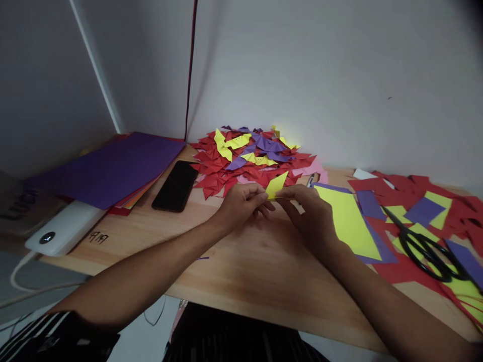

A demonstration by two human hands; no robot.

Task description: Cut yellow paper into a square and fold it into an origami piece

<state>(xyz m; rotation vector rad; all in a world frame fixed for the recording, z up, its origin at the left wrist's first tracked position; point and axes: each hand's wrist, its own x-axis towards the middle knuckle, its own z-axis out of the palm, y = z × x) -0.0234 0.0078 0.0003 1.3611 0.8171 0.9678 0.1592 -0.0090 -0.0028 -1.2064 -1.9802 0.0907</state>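
Note:
A small folded piece of yellow paper (277,185) is held up above the table between both hands. My left hand (245,202) pinches its left lower edge between thumb and fingers. From the other side, my right hand (311,211) grips the right lower edge with thumb and forefinger. Just behind the hands lies a heap of folded paper shapes (226,173) in red, purple, yellow and pink. Right of my right hand, a yellow sheet (349,221) rests on purple sheets.
Black-handled scissors (418,246) lie among red, purple and yellow scraps (403,271) on the right. At left are a black phone (176,186), a stack topped by purple paper (124,163) and a white power bank (68,229) with a cable. A wall stands behind the wooden table (241,271).

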